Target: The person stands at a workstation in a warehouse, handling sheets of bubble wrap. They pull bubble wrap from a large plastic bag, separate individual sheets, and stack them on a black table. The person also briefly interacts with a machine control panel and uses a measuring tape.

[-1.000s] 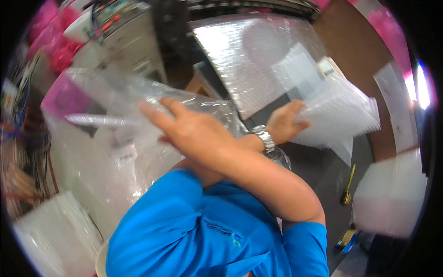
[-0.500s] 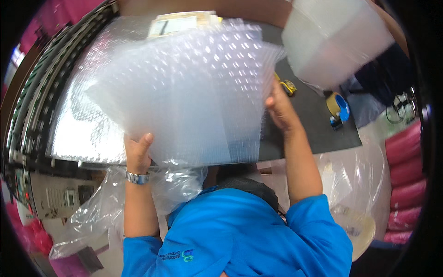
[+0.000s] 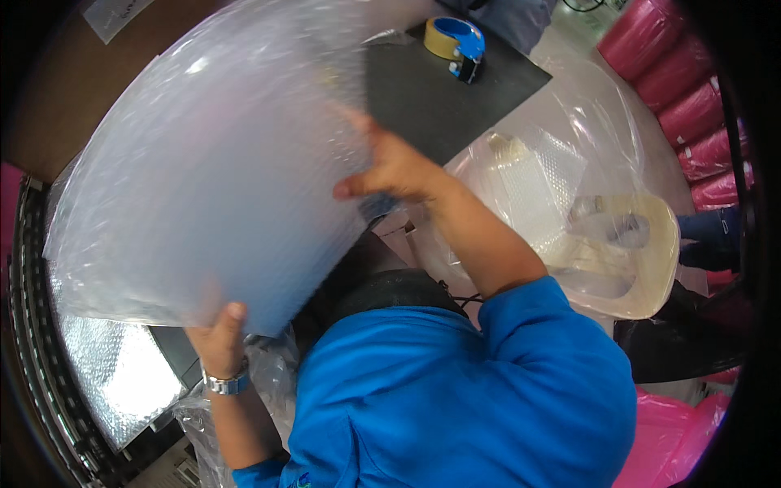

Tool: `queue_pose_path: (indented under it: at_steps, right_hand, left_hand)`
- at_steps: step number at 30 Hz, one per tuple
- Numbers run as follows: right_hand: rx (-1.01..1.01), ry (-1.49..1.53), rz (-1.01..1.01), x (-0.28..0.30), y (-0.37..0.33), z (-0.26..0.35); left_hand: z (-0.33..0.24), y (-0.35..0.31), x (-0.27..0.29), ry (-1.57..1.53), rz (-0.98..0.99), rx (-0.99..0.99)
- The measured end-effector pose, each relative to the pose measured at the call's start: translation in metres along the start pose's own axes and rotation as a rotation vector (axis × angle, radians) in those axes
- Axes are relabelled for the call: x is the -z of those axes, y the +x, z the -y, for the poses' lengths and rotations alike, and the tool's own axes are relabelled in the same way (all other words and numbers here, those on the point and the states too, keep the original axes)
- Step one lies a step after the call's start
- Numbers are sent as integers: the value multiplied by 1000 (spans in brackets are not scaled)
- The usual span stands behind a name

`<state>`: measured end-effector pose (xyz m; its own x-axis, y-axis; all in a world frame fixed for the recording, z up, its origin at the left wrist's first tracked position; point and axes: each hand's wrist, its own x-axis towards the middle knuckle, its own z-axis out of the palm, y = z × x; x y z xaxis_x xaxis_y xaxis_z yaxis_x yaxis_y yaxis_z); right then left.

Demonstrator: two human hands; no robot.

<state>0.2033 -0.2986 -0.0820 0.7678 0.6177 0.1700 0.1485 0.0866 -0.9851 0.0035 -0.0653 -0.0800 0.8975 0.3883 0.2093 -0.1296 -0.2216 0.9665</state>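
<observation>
Between my two hands, large translucent sheets of bubble wrap point(image 3: 211, 171) are raised in front of me, tilted and partly blurred. My left hand point(image 3: 218, 337), with a metal watch at the wrist, grips their lower edge, thumb on the near face and fingers behind. On the right edge, my right hand point(image 3: 390, 167) holds them with the thumb in front; its other fingers are partly hidden. Whether they are loose sheets or bags I cannot tell.
A tape dispenser point(image 3: 455, 45) with blue frame lies on the dark tabletop point(image 3: 455, 102). Right of it is a cream plastic chair point(image 3: 651, 276) beside clear plastic film point(image 3: 602, 122). Red wrapped rolls point(image 3: 667, 89) stack at far right. Silvery bubble sheeting point(image 3: 122, 374) lies lower left.
The view has swung to the right, showing more of the chair and rolls. The bubble wrap has come nearer and tilted, still in both hands.
</observation>
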Motion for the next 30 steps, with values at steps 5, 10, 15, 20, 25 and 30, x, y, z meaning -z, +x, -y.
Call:
queue_pose_path:
  at_steps: [5, 10, 15, 20, 25, 30]
  right_hand:
    - [301, -69, -416, 97, -59, 20]
    - [277, 188, -878, 249, -176, 3]
    - [-764, -223, -1523, 314, -359, -181]
    - [-1523, -749, -1474, 244, -302, -184]
    - [-536, -1104, -1452, 287, -240, -116]
    - [315, -1241, -841, 148, -104, -17]
  left_hand:
    - [-25, 12, -51, -309, 343, 14]
    - [-13, -11, -10, -33, 69, -201]
    - [-7, -22, 34, 154, -147, -315]
    - [-8, -17, 53, 221, -210, -278]
    - [-14, 26, 67, 280, -185, -312]
    - [-26, 84, 39, 440, -15, -493]
